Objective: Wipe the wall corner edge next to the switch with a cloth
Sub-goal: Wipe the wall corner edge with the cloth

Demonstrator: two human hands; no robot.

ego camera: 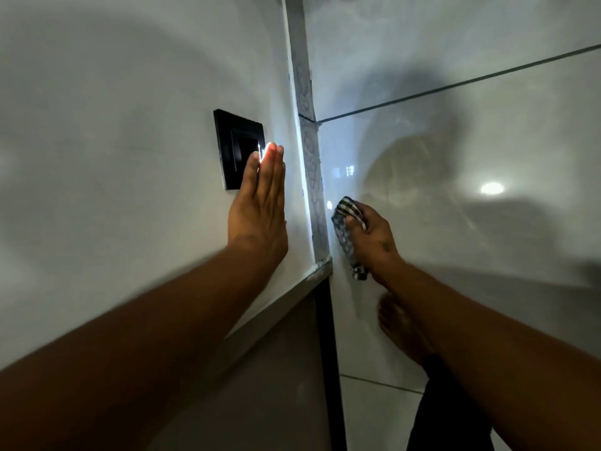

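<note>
two bare forearms, entering from the lower edge and reaching up and forward. bare foot [401, 323], low right, on the pale tiled floor [374, 415], partly hidden behind the right forearm. dark trouser leg [455, 411], lower right. dark vertical strip [327, 353], below the corner, beside a grey panel [276, 385]. white ledge [286, 301], slanting under the left wall, ending at the corner. right hand [374, 237], fingers curled tight around a cloth [348, 236]; cloth is checked black and white, bunched, one end showing above the knuckles and the other hanging below the hand; it lies against the glossy right wall [455, 157], just beside the corner edge [310, 157]. left hand [263, 203], flat and open, fingers straight and held together, palm pressed on the plain left wall [113, 141]; fingertips overlap the lower right corner of the switch [237, 148]. switch, black, square frame, mounted on the left wall near the corner edge. corner edge, narrow patterned grey strip running upward between the two walls, brightly lit along its left side. right wall, shiny tiles with a dark grout line, showing a round light reflection and shadows.
</note>
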